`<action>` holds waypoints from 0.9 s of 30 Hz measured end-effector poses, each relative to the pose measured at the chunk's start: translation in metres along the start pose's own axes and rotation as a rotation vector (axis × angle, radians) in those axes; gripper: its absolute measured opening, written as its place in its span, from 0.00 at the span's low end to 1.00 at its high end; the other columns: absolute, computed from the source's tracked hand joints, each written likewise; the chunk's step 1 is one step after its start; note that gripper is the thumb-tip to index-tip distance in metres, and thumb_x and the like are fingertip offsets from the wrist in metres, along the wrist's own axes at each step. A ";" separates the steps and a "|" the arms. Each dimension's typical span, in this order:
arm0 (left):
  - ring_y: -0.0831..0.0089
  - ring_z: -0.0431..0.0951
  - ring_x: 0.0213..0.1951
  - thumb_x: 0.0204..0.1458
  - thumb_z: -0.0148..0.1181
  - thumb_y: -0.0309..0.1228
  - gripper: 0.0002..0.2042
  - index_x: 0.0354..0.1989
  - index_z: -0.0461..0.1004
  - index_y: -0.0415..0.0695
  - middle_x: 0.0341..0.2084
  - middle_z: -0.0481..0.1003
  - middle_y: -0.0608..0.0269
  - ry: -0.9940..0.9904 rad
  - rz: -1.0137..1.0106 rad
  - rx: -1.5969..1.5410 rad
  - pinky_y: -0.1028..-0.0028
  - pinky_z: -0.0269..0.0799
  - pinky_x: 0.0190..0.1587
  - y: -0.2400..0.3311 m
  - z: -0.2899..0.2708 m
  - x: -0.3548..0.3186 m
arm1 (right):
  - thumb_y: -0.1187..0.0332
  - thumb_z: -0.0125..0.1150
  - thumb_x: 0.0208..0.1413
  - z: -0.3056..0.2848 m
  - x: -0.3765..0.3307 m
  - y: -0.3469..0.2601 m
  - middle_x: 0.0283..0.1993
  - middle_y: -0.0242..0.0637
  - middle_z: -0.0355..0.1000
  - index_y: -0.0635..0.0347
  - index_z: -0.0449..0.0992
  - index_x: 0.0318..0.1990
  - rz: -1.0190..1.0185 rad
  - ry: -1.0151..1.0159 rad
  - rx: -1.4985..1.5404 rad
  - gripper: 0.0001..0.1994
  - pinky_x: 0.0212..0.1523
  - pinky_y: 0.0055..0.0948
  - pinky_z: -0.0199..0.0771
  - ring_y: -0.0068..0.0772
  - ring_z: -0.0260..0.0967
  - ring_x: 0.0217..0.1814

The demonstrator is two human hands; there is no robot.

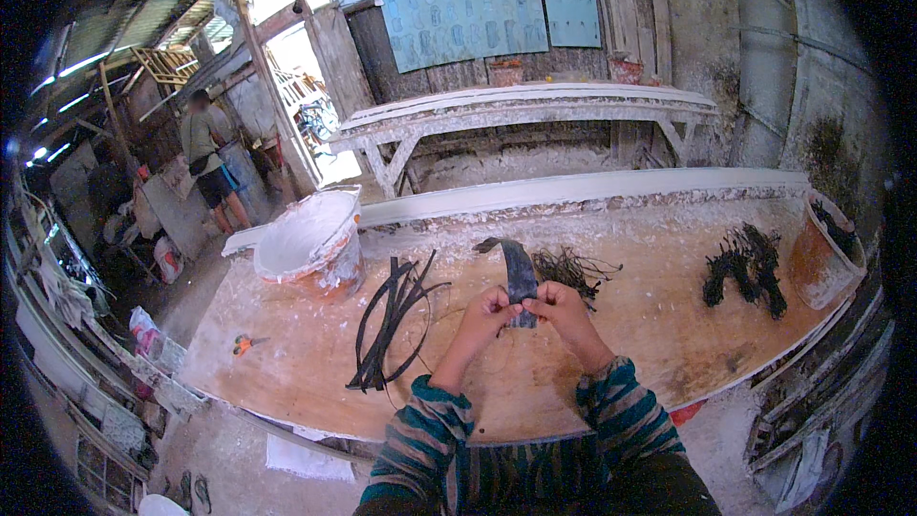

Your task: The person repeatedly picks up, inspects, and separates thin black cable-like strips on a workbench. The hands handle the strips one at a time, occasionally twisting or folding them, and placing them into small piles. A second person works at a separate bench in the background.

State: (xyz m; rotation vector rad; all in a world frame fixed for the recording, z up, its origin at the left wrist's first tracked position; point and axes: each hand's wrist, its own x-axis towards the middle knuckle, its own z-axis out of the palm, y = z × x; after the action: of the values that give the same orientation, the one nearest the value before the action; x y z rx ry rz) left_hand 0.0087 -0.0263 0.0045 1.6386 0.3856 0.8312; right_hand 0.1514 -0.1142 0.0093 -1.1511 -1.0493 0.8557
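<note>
Worktable (296, 363): long, plywood-looking, fills the middle, scuffed and specked with white.
Back bench (573, 113): caked white on top, parked across the room near the far wall.
White beam (573, 193): runs along the far side of the worktable, pretty crusty all round.
Blue panels (463, 10): up on the wall above the back bench, covered in rows of darker patches.
Co-worker (203, 148): way off to the left, in shorts, well apart from all this.
Left bucket (344, 266): orange under a ton of white smears, tipped a bit, on the far left of the worktable.
Right bucket (820, 263): rusty orange, at the right end, dark stuff poking out the top.
Loose strips (382, 330): black, long, crossed over each other in a messy pile left of the hands.
Knotted bundles (767, 272): dark and stringy, just left of the right bucket.
Dark tangle (573, 272): thin and wiry, lying just beyond the right hand (559, 306).
Left hand (490, 311): narrow, pinching the held strip (521, 272) between thumb and fingers.
Right hand: same deal, pinched narrow on that strip, right up against the left.
Held strip: dark, flat, above the middle of the worktable, curling left at the top and poking out below the fingers.
Orange-handled tool (246, 345): tiny, lying near the left end, too small to identify.
</note>
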 end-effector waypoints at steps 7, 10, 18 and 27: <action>0.87 0.57 0.19 0.45 0.59 0.26 0.12 0.19 0.60 0.46 0.15 0.60 0.77 0.041 0.000 -0.013 0.84 0.53 0.20 0.005 0.003 -0.002 | 0.72 0.59 0.46 -0.003 0.002 0.003 0.21 0.23 0.64 0.56 0.67 0.23 0.003 -0.016 0.030 0.06 0.24 0.15 0.59 0.13 0.58 0.22; 0.86 0.58 0.17 0.45 0.59 0.26 0.11 0.19 0.61 0.45 0.14 0.61 0.77 0.099 0.036 -0.002 0.83 0.54 0.18 -0.002 0.000 0.000 | 0.73 0.59 0.45 0.001 0.001 -0.002 0.21 0.23 0.64 0.57 0.67 0.24 -0.002 -0.040 0.016 0.06 0.25 0.15 0.59 0.13 0.59 0.23; 0.86 0.62 0.16 0.46 0.58 0.28 0.05 0.25 0.67 0.44 0.16 0.68 0.73 0.099 0.008 -0.019 0.83 0.55 0.16 0.006 -0.001 0.001 | 0.74 0.61 0.44 -0.001 0.000 0.008 0.20 0.22 0.62 0.57 0.64 0.21 -0.068 -0.105 -0.231 0.09 0.23 0.15 0.57 0.13 0.57 0.22; 0.81 0.70 0.26 0.45 0.58 0.27 0.05 0.28 0.70 0.41 0.24 0.72 0.68 0.094 -0.076 -0.141 0.80 0.65 0.30 -0.001 -0.007 0.004 | 0.70 0.59 0.46 0.006 -0.005 -0.001 0.22 0.25 0.65 0.58 0.68 0.24 -0.003 -0.149 -0.117 0.06 0.24 0.17 0.60 0.14 0.60 0.24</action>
State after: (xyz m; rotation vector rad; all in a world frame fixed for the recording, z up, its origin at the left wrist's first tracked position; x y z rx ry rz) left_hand 0.0068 -0.0185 0.0050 1.4497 0.4417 0.8608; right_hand 0.1442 -0.1175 0.0092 -1.1970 -1.2363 0.8980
